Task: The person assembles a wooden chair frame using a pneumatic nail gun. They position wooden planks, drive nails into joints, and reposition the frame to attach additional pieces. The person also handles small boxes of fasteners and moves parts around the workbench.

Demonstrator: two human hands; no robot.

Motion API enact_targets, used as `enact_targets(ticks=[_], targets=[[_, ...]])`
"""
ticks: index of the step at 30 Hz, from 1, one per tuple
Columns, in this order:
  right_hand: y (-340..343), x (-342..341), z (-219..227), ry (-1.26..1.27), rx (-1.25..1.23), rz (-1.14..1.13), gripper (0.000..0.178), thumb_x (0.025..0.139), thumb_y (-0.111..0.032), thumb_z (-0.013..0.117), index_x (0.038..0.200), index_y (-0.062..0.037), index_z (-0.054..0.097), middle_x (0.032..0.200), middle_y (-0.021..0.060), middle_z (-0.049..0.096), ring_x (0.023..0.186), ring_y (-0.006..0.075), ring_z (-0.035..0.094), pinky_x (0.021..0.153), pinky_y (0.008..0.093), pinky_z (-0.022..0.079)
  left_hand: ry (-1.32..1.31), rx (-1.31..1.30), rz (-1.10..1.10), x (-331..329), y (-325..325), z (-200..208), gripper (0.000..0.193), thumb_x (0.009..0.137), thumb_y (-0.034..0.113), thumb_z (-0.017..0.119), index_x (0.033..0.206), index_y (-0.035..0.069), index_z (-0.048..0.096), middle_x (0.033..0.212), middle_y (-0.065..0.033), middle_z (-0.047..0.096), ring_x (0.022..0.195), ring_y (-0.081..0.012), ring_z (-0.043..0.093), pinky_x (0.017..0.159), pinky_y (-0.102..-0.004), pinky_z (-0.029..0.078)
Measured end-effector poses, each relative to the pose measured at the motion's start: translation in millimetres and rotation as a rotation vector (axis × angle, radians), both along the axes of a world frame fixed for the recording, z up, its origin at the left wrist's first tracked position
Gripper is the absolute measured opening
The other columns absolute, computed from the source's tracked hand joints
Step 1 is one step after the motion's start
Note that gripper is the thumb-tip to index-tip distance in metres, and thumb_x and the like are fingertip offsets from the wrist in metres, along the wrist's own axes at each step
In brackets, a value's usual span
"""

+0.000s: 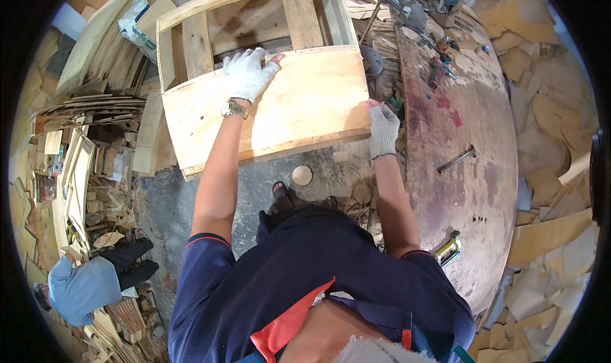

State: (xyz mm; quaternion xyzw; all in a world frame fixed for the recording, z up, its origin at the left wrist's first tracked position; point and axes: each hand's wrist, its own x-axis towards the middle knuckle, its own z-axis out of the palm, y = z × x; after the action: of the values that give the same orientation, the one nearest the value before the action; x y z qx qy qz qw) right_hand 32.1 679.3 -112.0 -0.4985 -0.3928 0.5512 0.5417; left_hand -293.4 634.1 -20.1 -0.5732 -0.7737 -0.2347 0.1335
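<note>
Before me is a pale wooden frame (196, 43), box-like, with slats across its open far half. A smooth wooden panel (299, 102) covers its near half. My left hand (247, 75), in a light knitted glove with bare fingertips, lies on the panel near its far edge, fingers spread and thumb out to the right. At the near right corner, my right hand (384, 130), gloved alike, grips the frame's side; its thumb shows at the edge and the other fingers are partly hidden.
To the right, a stained worktable (464, 191) bears a metal hammer-like tool (457, 159), a green staple gun (448, 248) and a power drill (436, 73). Stacked boards (105, 51) and wood scraps fill the left. A person in blue (86, 290) is at lower left. A round wooden disc (302, 175) lies by my feet.
</note>
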Motion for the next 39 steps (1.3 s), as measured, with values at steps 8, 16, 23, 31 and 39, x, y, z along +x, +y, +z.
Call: enact_targets(ticks=[8, 16, 23, 31, 39], targets=[[2, 0, -1, -0.003, -0.035, -0.037, 0.012, 0.091, -0.004, 0.075, 0.101, 0.0014, 0.078, 0.099, -0.0008, 0.071, 0.086, 0.0092, 0.063, 0.078, 0.0239, 0.050, -0.009, -0.040, 0.008, 0, -1, 3, 0.058, 0.092, 0.068, 0.058, 0.088, 0.011, 0.070, 0.087, -0.0098, 0.071, 0.091, -0.0336, 0.068, 0.089, -0.0498, 0.043], [-13, -1, 16, -0.137, 0.021, 0.041, 0.024, 0.097, -0.012, 0.070, 0.117, 0.0004, 0.070, 0.105, 0.0063, 0.069, 0.098, 0.0170, 0.063, 0.086, 0.0340, 0.053, -0.144, 0.060, -0.009, -4, -1, -12, 0.058, 0.087, 0.068, 0.060, 0.093, 0.013, 0.077, 0.095, -0.0140, 0.074, 0.095, -0.0329, 0.067, 0.096, -0.0517, 0.043], [-10, 5, 17, -0.325, 0.078, 0.037, 0.026, 0.098, -0.016, 0.064, 0.119, -0.0010, 0.069, 0.110, 0.0051, 0.067, 0.101, 0.0184, 0.062, 0.089, 0.0360, 0.051, -0.195, 0.016, -0.017, 0, 0, -12, 0.059, 0.084, 0.066, 0.066, 0.089, 0.008, 0.073, 0.087, -0.0129, 0.070, 0.098, -0.0309, 0.063, 0.099, -0.0460, 0.040], [-4, 16, 14, -0.245, 0.047, 0.142, 0.030, 0.099, -0.020, 0.062, 0.121, -0.0004, 0.065, 0.114, 0.0062, 0.066, 0.101, 0.0207, 0.063, 0.090, 0.0371, 0.053, -0.296, 0.024, -0.085, -3, -3, -9, 0.058, 0.083, 0.062, 0.069, 0.090, 0.005, 0.076, 0.088, -0.0130, 0.072, 0.096, -0.0300, 0.065, 0.096, -0.0439, 0.039], [-11, 9, 13, -0.128, 0.008, 0.060, 0.022, 0.103, -0.023, 0.062, 0.113, -0.0042, 0.065, 0.102, 0.0050, 0.066, 0.091, 0.0208, 0.065, 0.078, 0.0382, 0.056, -0.193, 0.109, -0.011, -4, 6, -18, 0.063, 0.080, 0.069, 0.067, 0.088, 0.007, 0.076, 0.085, -0.0130, 0.072, 0.091, -0.0295, 0.067, 0.094, -0.0478, 0.042]])
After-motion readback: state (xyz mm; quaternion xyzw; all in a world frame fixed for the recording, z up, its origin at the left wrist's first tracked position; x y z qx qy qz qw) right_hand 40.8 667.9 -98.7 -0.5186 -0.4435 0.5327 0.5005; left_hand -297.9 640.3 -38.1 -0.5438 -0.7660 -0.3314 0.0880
